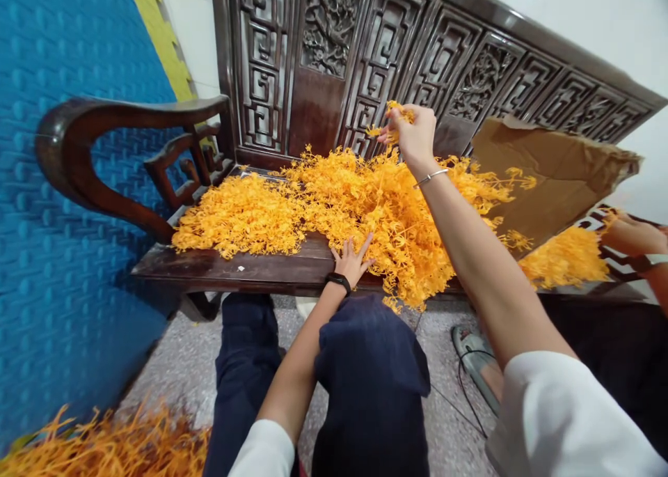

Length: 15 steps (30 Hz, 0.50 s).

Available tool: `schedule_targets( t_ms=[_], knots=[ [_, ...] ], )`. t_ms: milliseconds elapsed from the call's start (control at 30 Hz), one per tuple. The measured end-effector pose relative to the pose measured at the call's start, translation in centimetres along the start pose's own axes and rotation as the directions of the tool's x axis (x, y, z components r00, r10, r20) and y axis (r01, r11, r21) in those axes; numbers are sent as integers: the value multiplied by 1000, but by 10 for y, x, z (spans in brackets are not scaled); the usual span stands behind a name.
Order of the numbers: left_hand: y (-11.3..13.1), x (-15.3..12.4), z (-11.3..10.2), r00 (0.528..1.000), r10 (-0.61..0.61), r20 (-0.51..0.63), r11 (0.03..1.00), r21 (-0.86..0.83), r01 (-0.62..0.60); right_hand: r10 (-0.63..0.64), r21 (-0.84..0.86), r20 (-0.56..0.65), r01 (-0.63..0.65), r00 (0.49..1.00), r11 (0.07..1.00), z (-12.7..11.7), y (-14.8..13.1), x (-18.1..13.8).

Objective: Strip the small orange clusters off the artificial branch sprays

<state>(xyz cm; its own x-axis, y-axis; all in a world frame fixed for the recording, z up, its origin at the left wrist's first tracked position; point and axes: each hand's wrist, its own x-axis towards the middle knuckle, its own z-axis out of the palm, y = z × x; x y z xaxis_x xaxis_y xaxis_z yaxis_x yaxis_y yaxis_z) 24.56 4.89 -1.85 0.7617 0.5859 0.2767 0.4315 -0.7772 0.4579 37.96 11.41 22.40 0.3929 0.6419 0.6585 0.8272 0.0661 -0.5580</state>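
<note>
A large heap of orange-yellow plastic flower sprigs covers the seat of a dark carved wooden bench. My left hand, with a black band at the wrist, lies with its fingers spread at the heap's front edge, touching the sprigs and the seat. Raised above the back of the heap, my right hand is closed around a few sprigs; orange tips stick out beyond its fingers. A thin silver bangle circles the right wrist. A flatter patch of the same sprigs spreads to the left.
A cardboard sheet leans on the bench's carved back at the right. Past it, another person's hand is at more orange sprigs. A curved armrest bounds the left. Orange stems are piled on the floor, lower left.
</note>
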Motion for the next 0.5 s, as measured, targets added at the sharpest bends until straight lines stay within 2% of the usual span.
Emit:
schedule_targets(
  t_ms=[67,133,200,233,267,300,367,400,433,467,500],
  knots=[
    [-1,0,-1,1000,8,-4,1000,-17,-8,35,-6,-2,-35,999,999,-2,-6,6],
    [-2,-1,0,1000,16,-9,1000,-21,-16,41,-17,63,-40,997,999,-3,-13,4],
    [-3,-2,2,1000,28,-5,999,-15,-28,57,-59,239,-44,969,997,-7,-20,-4],
    [-4,-2,3,999,35,-4,999,-13,-35,90,-105,364,-55,927,993,-9,-23,-9],
    [-4,-2,4,999,39,-3,999,-14,-39,148,-175,504,-67,851,982,-11,-26,-15],
    [-4,-3,5,999,39,-2,999,-19,-39,219,-261,638,-60,738,964,-14,-28,-20],
    [-5,-3,6,999,35,-4,999,-36,-35,357,-420,809,35,467,907,-19,-30,-30],
    [-6,-3,7,999,35,-5,998,-42,-35,406,-469,842,112,355,876,-21,-30,-35],
    [-6,-2,8,999,37,-4,998,-43,-37,435,-495,854,190,285,848,-22,-30,-39],
    [-6,-2,8,999,39,0,999,-38,-39,442,-502,859,254,258,827,-22,-30,-43],
    [-7,-2,9,999,42,5,999,-26,-42,431,-496,864,296,259,816,-20,-30,-47]
  ],
)
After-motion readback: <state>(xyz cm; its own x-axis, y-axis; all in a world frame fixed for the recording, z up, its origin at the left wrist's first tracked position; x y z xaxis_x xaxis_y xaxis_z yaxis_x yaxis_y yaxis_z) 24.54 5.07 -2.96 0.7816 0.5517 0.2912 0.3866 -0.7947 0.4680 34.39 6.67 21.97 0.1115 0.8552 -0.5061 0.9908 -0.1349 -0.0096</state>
